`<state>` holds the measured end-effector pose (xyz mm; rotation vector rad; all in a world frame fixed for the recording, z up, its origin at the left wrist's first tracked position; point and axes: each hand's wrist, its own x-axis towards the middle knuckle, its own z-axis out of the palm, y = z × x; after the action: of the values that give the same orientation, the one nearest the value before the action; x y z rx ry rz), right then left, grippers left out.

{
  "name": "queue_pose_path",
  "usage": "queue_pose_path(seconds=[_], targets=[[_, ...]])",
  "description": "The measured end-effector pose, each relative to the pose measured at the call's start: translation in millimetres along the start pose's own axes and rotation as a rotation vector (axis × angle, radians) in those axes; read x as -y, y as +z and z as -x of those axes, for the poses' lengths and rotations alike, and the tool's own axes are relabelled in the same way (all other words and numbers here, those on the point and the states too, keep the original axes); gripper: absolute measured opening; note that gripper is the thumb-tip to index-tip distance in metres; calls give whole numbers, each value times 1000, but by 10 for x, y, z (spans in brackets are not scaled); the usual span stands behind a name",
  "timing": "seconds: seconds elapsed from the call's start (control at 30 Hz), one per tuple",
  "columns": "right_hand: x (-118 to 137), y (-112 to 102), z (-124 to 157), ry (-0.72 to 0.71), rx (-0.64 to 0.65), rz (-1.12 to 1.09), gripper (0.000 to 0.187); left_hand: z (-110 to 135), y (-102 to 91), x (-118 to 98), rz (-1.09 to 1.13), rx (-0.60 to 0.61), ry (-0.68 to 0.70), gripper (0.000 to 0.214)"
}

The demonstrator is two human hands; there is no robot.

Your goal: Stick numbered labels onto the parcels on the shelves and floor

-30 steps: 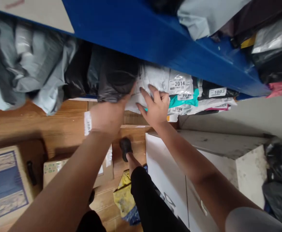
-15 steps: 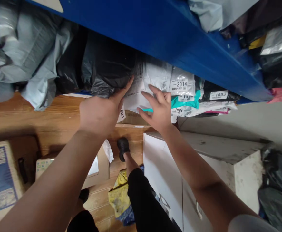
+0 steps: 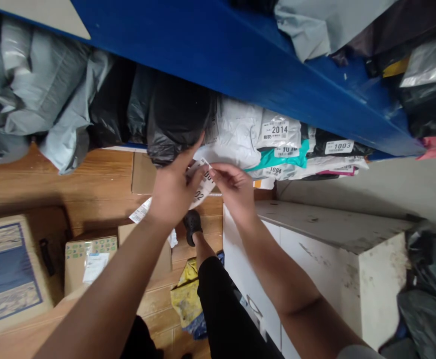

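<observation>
A strip of white number labels (image 3: 202, 192) is held between my two hands in front of the packed shelf. My left hand (image 3: 173, 187) grips the strip with its thumb, the index finger pointing up along a black plastic parcel (image 3: 178, 117). Thumb and fingertips of my right hand (image 3: 236, 192) pinch the strip's upper corner. Another end of the labels (image 3: 141, 210) hangs out left of my left wrist. Just behind the hands lies a white parcel (image 3: 238, 134); right of it is a clear-white parcel labelled 2014 (image 3: 279, 130).
A blue shelf beam (image 3: 188, 45) crosses above the hands. Grey parcels (image 3: 49, 85) fill the shelf's left. Below right stands a white cabinet (image 3: 315, 269). Cardboard boxes (image 3: 90, 249) and a yellow bag (image 3: 186, 299) lie on the wooden floor.
My right hand has left the white parcel and moved down to pinch the label strip. The left hand has shifted slightly right and lower, bringing the strip up between both hands.
</observation>
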<state>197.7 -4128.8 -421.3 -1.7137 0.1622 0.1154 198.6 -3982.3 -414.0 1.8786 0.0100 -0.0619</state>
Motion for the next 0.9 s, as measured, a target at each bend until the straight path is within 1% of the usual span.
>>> queue_pose_path(seconds=[0.1, 0.17, 0.2, 0.27, 0.33, 0.43, 0.5, 0.57, 0.6, 0.63, 0.67, 0.7, 0.77, 0.8, 0.83, 0.87, 0.9], targets=[[203, -178, 20, -53, 38, 169, 17, 188, 201, -6, 474, 13, -195, 54], [308, -265, 27, -72, 92, 247, 18, 288, 278, -19, 731, 15, -314, 52], [344, -293, 27, -75, 118, 273, 19, 325, 294, -24, 820, 16, -356, 51], [389, -324, 24, -69, 148, 303, 21, 378, 294, -22, 916, 26, -410, 50], [415, -328, 26, -59, 164, 322, 22, 418, 281, -1, 937, 29, -451, 48], [459, -305, 40, -74, 184, 382, 20, 455, 317, 37, 873, -54, -517, 35], [495, -284, 37, -156, 149, 472, 15, 449, 394, 33, 772, -162, -538, 30], [519, -271, 0, -275, 82, 587, 9, 418, 486, -2, 665, -251, -550, 34], [521, -272, -34, -329, 54, 641, 8, 402, 524, -27, 640, -257, -555, 34], [514, -278, -78, -371, 36, 694, 7, 391, 549, -53, 638, -234, -560, 33], [500, -291, -128, -404, 23, 746, 7, 393, 557, -77, 653, -179, -564, 33], [478, -308, -180, -432, 9, 799, 8, 412, 542, -96, 672, -99, -570, 33], [431, -346, -273, -481, -21, 902, 13, 505, 439, -120, 658, 54, -570, 32], [414, -361, -304, -503, -24, 952, 13, 575, 352, -126, 620, 83, -551, 31], [410, -367, -318, -517, -23, 1002, 14, 651, 247, -132, 579, 80, -510, 30], [423, -362, -316, -521, -29, 1054, 18, 724, 129, -138, 543, 49, -442, 28], [459, -343, -296, -519, -48, 1107, 28, 785, 4, -145, 512, -11, -358, 27]])
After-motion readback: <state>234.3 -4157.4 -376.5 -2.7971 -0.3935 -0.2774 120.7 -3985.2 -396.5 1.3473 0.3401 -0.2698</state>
